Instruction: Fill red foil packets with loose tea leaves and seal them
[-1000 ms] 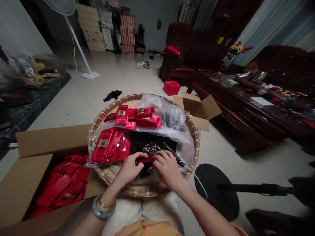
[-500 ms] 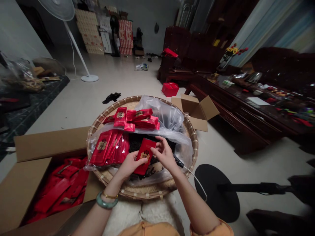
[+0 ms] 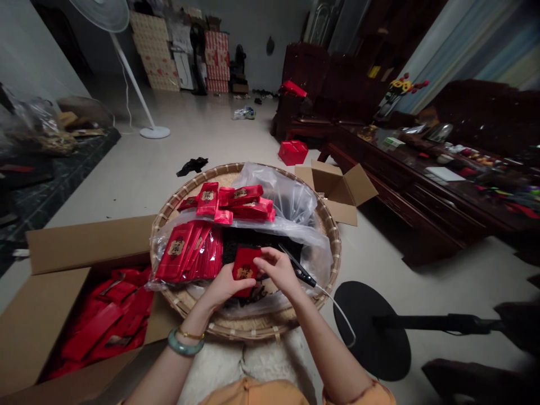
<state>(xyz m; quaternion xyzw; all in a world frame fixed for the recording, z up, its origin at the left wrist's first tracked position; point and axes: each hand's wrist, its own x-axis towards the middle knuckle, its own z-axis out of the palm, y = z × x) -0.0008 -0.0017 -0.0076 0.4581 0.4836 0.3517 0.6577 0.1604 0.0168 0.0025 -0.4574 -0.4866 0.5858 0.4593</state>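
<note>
Both hands hold one small red packet point(image 3: 245, 266) over the dark loose tea point(image 3: 253, 239) in a clear plastic bag. My left hand point(image 3: 225, 287) grips its lower edge from below; my right hand point(image 3: 278, 270) pinches its upper right corner. The bag lies in a round woven bamboo tray point(image 3: 270, 323) on my lap. A bundle of flat red packets point(image 3: 188, 253) lies in plastic just left of my hands. Several filled red packets point(image 3: 236, 202) are piled at the tray's far side. A black-handled tool with a white cord point(image 3: 301, 273) rests beside my right hand.
An open cardboard box point(image 3: 54, 304) of red packets sits at my left. A smaller open box point(image 3: 337, 188) stands beyond the tray on the right. A black round stand base point(image 3: 371, 332) lies at the right, a dark wooden table point(image 3: 422, 185) beyond it, and a standing fan point(image 3: 139, 84) far left.
A second ago both hands were low in the tea with the packet held flat. They lifted it upright, and it has now dropped slightly and tilted, still held by both hands.
</note>
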